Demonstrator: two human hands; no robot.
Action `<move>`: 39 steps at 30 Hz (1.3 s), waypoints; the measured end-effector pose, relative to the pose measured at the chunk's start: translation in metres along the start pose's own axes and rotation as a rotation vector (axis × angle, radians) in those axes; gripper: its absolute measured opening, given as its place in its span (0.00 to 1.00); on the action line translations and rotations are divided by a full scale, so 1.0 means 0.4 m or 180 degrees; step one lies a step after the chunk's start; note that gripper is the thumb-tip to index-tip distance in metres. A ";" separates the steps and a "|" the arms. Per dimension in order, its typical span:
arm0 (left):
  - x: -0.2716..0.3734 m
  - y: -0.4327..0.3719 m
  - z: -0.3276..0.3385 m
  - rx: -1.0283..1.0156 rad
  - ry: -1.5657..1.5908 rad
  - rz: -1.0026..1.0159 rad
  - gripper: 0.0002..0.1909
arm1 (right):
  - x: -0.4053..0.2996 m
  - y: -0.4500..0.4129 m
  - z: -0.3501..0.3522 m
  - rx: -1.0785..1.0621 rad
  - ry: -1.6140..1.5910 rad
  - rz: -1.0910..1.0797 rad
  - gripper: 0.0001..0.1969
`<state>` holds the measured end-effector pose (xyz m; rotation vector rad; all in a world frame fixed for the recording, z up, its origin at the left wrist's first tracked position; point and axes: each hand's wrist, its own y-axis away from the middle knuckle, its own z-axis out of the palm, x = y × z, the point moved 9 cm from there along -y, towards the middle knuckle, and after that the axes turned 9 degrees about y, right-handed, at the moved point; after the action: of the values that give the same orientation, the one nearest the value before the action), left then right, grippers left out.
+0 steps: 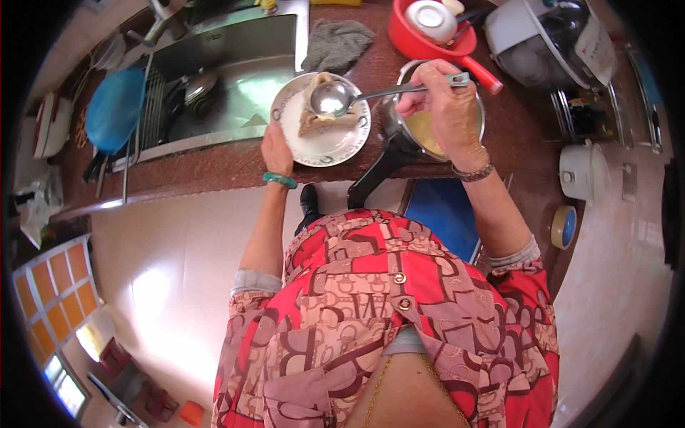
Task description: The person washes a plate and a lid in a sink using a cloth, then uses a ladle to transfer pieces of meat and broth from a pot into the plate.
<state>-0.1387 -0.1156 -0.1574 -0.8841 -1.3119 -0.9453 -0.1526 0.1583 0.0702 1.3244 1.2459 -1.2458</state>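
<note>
My right hand [444,101] grips the handle of a metal ladle [332,99], whose shiny bowl is over a white patterned plate [334,150]. Pale and brown pieces of food [310,120] lie on the plate, partly hidden by the ladle. My left hand [277,150] holds the plate's left edge; its thumb and fingertips are partly out of sight. Beneath my right hand stands a metal pot [483,115] with a black handle [382,163], holding a yellowish content [423,131].
A steel sink [241,80] is at the left, with a blue plastic basin [115,109] beside it. A grey cloth [340,45] lies behind the plate. Behind the pot is a red plastic container [404,40] with a white bowl [431,21]. A white rice cooker [583,171] stands right.
</note>
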 end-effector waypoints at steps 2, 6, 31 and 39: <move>-0.020 -0.001 0.002 0.0024 0.0275 -0.0143 0.20 | -0.036 0.000 -0.071 0.0085 -0.0191 -0.0009 0.09; -0.019 0.007 0.012 -0.0036 0.0516 -0.0542 0.20 | -0.136 0.039 -0.267 0.0552 -0.0305 -0.0635 0.10; 0.010 0.014 0.032 -0.0225 0.0466 -0.0828 0.30 | 0.116 0.081 -0.417 0.0109 0.1641 0.0082 0.09; 0.012 0.010 0.027 -0.0257 0.0299 -0.0789 0.31 | 0.173 0.092 -0.429 -0.0016 0.0890 0.0733 0.12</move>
<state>-0.1388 -0.1044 -0.1521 -0.7393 -1.3296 -1.2261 -0.1026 0.3316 0.0147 1.6293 1.2426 -0.9178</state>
